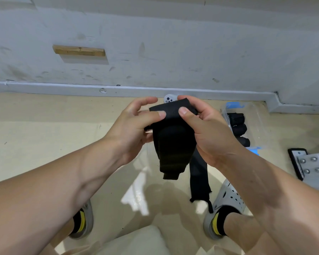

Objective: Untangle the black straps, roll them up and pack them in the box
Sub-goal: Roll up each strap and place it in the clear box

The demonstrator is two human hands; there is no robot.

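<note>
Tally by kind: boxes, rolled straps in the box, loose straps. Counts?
Clear box: 1
Rolled straps inside it: 3 visible
Loose strap, held: 1
Total: 5

There is 1 view only, from a camera worn on the person's head. It faces forward and steeply down, so the left shoe (pixel 85 221) and right shoe (pixel 226 199) show near the lower edge. The left hand (pixel 134 124) and right hand (pixel 201 126) sit close to the lens at mid-frame, with the black strap (pixel 173 144) between them. The wide angle bends the skirting (pixel 136 89) into a curve. Above it the wall (pixel 173 43) fills the upper 3rd. The clear box (pixel 256 116) lies further off, at the right on the floor (pixel 44 126).
</note>
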